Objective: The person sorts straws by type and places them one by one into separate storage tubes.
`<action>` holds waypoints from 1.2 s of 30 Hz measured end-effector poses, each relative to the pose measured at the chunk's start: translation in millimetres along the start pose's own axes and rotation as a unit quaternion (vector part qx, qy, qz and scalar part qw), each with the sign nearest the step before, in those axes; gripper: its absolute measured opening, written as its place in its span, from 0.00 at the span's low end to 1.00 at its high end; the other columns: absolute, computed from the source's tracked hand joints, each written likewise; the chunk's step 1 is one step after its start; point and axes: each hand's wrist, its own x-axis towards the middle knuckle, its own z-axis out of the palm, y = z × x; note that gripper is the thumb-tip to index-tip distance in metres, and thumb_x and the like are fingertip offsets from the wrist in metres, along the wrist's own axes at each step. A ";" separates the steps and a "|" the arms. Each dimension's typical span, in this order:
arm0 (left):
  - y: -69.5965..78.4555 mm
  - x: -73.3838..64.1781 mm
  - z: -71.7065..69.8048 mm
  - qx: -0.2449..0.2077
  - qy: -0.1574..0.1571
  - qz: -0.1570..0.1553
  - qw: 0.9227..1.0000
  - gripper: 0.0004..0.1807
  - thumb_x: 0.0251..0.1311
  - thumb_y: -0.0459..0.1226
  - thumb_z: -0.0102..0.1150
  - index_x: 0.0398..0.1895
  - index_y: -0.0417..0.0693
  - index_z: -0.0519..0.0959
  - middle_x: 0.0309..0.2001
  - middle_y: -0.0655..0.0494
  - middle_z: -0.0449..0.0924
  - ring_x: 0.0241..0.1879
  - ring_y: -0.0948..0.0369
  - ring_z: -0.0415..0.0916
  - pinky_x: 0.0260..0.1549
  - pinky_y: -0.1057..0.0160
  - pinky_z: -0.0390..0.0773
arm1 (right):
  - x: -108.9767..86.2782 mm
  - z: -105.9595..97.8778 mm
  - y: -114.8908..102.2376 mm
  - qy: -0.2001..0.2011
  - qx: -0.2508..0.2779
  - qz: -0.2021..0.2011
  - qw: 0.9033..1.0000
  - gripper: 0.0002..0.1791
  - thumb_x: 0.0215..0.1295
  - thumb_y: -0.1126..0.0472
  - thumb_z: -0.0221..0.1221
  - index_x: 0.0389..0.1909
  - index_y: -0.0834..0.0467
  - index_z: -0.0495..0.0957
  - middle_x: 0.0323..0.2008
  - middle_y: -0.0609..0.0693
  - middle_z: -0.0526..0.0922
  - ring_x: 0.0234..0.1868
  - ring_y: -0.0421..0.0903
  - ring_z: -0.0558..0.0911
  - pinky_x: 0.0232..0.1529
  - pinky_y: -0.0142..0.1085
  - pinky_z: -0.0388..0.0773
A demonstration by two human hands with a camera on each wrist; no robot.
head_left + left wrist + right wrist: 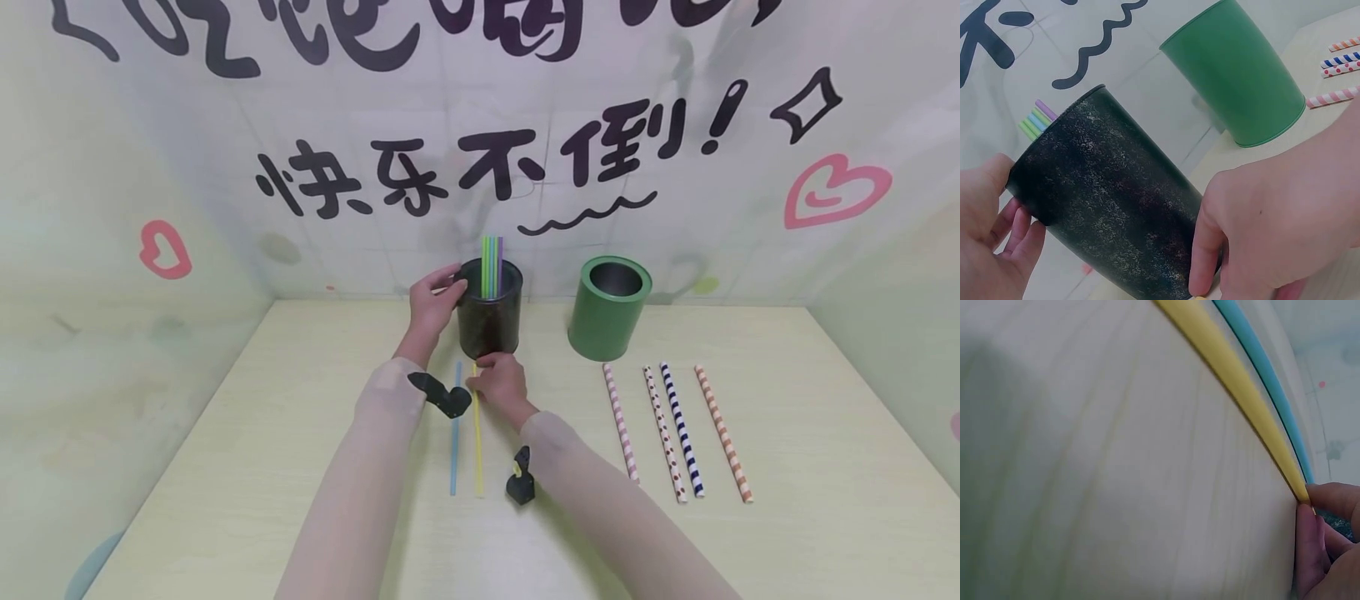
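Observation:
My left hand (433, 307) holds the rim of a black cup (489, 329) at its left side. Several green, blue and purple straws (491, 267) stand upright in that cup. In front of its base, my right hand (502, 382) pinches the far end of a yellow straw (478, 454), which lies along the table. The right wrist view shows thumb and finger meeting at the tip of this yellow straw (1235, 381). Just left of it lies a blue straw (454, 450), partly covered by the left wrist's camera mount.
A green cup (609, 312) stands to the right of the black one. Before it lie several patterned straws: pink-striped (619, 421), red-dotted (664, 433), blue-striped (681, 429) and orange-striped (723, 433). Behind the wooden table (247, 467) hangs a white backdrop (480, 108) with black lettering.

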 end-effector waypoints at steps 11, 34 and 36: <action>-0.6 0.8 0.5 0.003 0.000 0.000 1.000 0.19 0.58 0.34 0.58 0.54 0.45 0.76 0.48 0.45 0.72 0.45 0.56 0.73 0.43 0.65 0.78 | 0.1 -1.1 -0.1 0.000 -0.008 -0.004 1.000 0.15 0.46 0.72 0.64 0.39 0.65 0.80 0.24 0.52 0.78 0.16 0.41 0.75 0.20 0.29 0.77; -1.2 2.1 1.0 0.009 0.003 0.003 1.000 0.19 0.58 0.33 0.58 0.54 0.45 0.76 0.47 0.44 0.72 0.45 0.55 0.74 0.42 0.65 0.78 | -1.1 -15.1 4.5 -0.017 0.099 0.006 0.995 0.14 0.48 0.73 0.61 0.40 0.67 0.79 0.24 0.51 0.76 0.16 0.40 0.74 0.18 0.33 0.80; -1.7 2.2 1.0 0.009 0.005 0.004 1.000 0.19 0.57 0.33 0.58 0.53 0.44 0.77 0.47 0.44 0.72 0.45 0.55 0.74 0.42 0.65 0.78 | -0.7 -16.6 4.8 -0.017 0.109 0.003 0.994 0.14 0.48 0.74 0.61 0.40 0.67 0.79 0.24 0.51 0.76 0.17 0.40 0.74 0.18 0.34 0.80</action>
